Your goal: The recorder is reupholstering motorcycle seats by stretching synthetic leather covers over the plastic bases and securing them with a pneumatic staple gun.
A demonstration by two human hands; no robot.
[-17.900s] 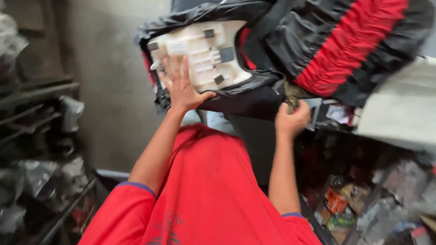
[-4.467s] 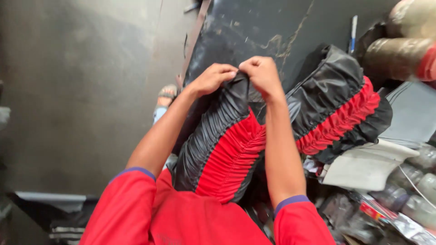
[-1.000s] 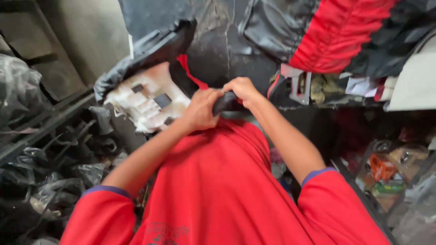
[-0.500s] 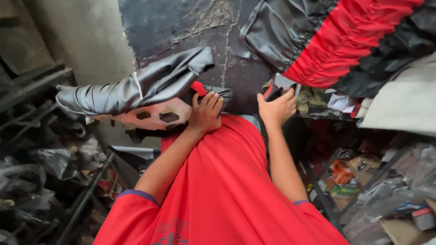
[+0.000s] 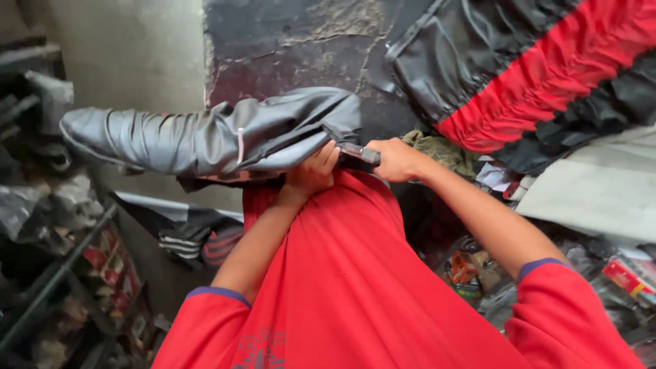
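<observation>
- My left hand point(image 5: 311, 174) grips the underside of the grey ruched seat cover point(image 5: 205, 137), held in front of my chest.
- My right hand point(image 5: 396, 158) is closed on a small dark metal tool point(image 5: 359, 154) at the cover's edge.
- A black-and-red seat point(image 5: 540, 75) lies just beyond, upper right.

Second seat cover point(image 5: 547, 75), black with a red ruched stripe, lies upper right on a pale sheet point(image 5: 601, 198). Olive rag point(image 5: 444, 150) beside it. Dark metal rack point(image 5: 48, 287) at my left, cluttered with packets.
</observation>
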